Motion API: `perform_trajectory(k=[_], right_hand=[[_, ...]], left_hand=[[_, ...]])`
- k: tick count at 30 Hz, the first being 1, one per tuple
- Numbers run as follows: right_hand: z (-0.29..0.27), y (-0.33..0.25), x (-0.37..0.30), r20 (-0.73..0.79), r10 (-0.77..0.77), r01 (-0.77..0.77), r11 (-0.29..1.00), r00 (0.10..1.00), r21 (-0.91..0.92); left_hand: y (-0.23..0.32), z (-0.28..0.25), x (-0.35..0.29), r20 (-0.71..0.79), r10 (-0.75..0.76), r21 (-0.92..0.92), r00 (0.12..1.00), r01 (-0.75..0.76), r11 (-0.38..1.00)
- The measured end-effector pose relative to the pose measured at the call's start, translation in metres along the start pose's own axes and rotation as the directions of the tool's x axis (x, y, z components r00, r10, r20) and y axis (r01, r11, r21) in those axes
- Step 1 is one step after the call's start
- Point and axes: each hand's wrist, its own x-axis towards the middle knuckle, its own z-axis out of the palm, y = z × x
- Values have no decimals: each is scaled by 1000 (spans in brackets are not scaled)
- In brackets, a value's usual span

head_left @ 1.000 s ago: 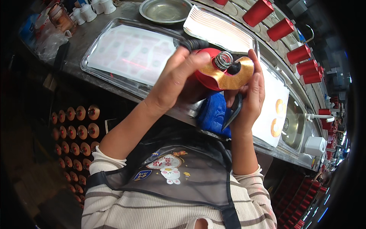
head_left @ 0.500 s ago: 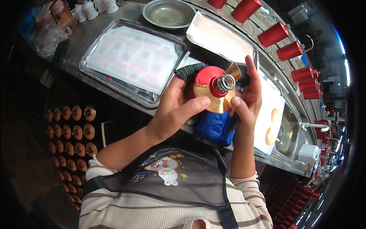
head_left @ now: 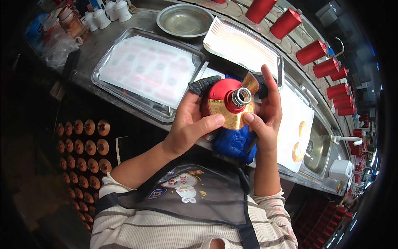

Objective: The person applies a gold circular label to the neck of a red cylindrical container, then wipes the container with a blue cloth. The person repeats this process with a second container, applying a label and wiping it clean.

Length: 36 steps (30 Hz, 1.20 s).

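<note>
Both hands cradle a shiny red bottle (head_left: 217,90), its open silver threaded neck (head_left: 241,96) tilted toward me. A gold curved label (head_left: 226,112) lies round the near side of the shoulder, and a loose gold end (head_left: 250,82) sticks up beside the neck. My left hand (head_left: 191,121) grips the bottle's left side, thumb pressed on the label, a dark cover on one finger. My right hand (head_left: 267,118) closes on the other side with its thumb on the label; one finger points up. Below the bottle is a bundle of blue cloth (head_left: 234,145).
A metal tray (head_left: 108,93) with a white label sheet lies left; a second tray (head_left: 278,58) holds striped sheets. Behind is a metal basin (head_left: 184,20). Red bottles (head_left: 286,23) stand on a curved conveyor. Right are gold labels on white paper (head_left: 299,151) and a sink (head_left: 319,159).
The red bottles on the conveyor have shifted along to the right. My thumbs and the held bottle sit slightly lower in view; the loose label end remains raised. The whole view has shifted a little.
</note>
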Motion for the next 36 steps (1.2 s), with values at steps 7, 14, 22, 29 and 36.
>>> perform_trajectory(k=[7,14,22,29,36], right_hand=[[6,-8,2,14,45,-45,999,999,15],[9,-8,2,13,39,-39,999,999,29],[14,-12,1,-29,80,-79,996,996,43],[11,-12,0,-13,78,-77,996,997,50],[5,-7,-5,-54,25,-20,994,998,105]], left_hand=[[0,-2,0,30,39,-51,999,-38,998],[6,1,-1,-17,-64,-95,998,62,994],[4,2,-1,-30,-42,-72,999,39,997],[-5,0,-2,-51,6,-55,999,-9,998],[-4,5,1,-12,29,-43,1000,-29,999]])
